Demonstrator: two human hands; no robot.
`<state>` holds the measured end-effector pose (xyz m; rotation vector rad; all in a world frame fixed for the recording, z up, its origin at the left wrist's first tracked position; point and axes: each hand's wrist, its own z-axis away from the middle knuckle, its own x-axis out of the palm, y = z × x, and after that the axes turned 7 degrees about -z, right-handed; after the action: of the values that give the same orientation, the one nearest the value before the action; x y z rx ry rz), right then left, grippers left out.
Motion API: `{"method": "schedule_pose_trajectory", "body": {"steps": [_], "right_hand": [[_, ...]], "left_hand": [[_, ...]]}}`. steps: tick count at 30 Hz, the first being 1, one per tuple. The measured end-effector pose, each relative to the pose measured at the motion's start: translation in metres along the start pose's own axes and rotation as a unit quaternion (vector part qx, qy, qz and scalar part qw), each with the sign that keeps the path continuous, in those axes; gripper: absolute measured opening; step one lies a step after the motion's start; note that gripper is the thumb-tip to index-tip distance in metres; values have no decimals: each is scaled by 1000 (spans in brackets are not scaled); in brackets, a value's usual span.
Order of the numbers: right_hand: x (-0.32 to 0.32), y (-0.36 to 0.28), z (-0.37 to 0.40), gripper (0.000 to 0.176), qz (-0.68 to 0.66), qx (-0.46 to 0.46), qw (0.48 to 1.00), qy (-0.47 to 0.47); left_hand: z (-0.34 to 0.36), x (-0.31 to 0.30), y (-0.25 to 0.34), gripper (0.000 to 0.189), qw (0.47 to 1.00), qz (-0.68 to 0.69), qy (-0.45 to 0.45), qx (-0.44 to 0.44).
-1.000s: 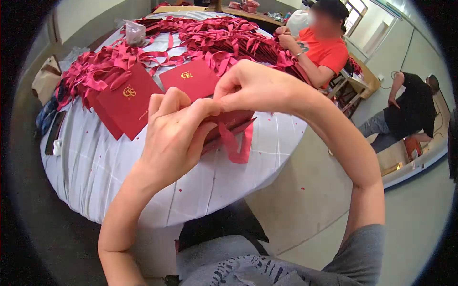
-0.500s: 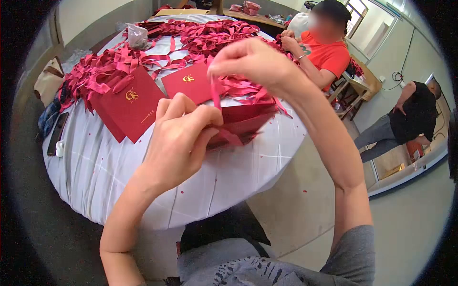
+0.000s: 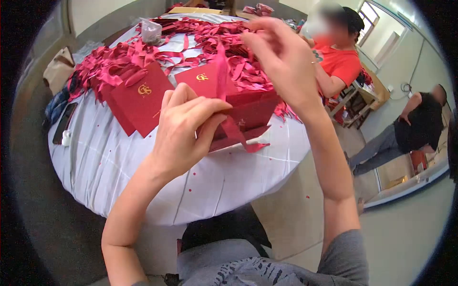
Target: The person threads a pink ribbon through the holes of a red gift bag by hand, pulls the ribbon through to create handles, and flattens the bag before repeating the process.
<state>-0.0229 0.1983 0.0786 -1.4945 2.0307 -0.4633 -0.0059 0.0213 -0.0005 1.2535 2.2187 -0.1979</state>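
Note:
My left hand [image 3: 183, 131] pinches a pink-red ribbon [image 3: 221, 78] at the edge of a dark red paper bag [image 3: 253, 113]. One length of the ribbon rises above my fingers, and a tail hangs down over the bag. My right hand [image 3: 284, 62] is raised to the right of the ribbon's upper end, somewhat blurred, its thumb and fingers apart with nothing visible between them. Left of my left hand lie red bags with a gold logo [image 3: 145, 90]. Another logo-marked bag [image 3: 195, 78] lies behind the ribbon.
Heaps of ribboned bags [image 3: 114, 66] cover the back of the round, white-covered table [image 3: 129, 190]. A phone [image 3: 64, 124] and a small white case [image 3: 66, 138] lie at the left edge. A person in a red shirt [image 3: 341, 64] sits at the right; another in black [image 3: 420, 124] stands farther off.
My right hand has moved up and right, away from the ribbon, and its fingers have parted. The ribbon now stands upright above my left hand, which keeps its pinch. The view has shifted slightly.

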Motion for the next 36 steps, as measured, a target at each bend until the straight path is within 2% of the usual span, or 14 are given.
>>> {"method": "schedule_pose_trajectory", "body": {"steps": [3,5,6,9,12,17,21,24,27,29,30,31,34,36], "right_hand": [[-2,4,42,16,88,-86,992,-17],[13,8,76,19,122,-22,988,-90],[18,17,87,20,162,-49,979,-111],[18,28,106,16,83,-31,990,-112],[-3,17,122,13,-33,214,966,-141],[-48,18,149,15,-52,304,945,-107],[-68,14,159,14,-65,283,955,-57],[-74,10,164,16,-90,288,953,-7],[-68,0,161,15,-126,223,961,103],[-65,-3,159,15,-135,194,965,114],[-63,-4,157,15,-144,163,968,126],[-61,-6,156,15,-148,166,967,125],[-58,1,151,17,-162,27,977,135],[-55,-1,147,16,-171,8,978,124]], "left_hand": [[4,3,-9,16,998,11,35,-59],[3,5,-11,15,993,30,51,-104],[3,6,-11,14,990,48,53,-120],[1,4,-17,13,990,25,53,-126],[-1,0,-21,11,989,9,45,-143],[-4,-1,-19,5,995,-20,37,-94],[-6,1,-17,9,993,-59,24,-95],[-12,-4,-14,12,990,-132,16,-37],[-21,-10,-4,16,986,-160,-38,-7],[-28,-6,3,17,987,-151,-45,20],[-30,-7,1,20,982,-156,-96,38],[-32,-6,0,20,982,-158,-99,35],[-37,-3,-1,16,990,-122,-71,26],[-38,0,-3,18,989,-134,-58,24]]}}
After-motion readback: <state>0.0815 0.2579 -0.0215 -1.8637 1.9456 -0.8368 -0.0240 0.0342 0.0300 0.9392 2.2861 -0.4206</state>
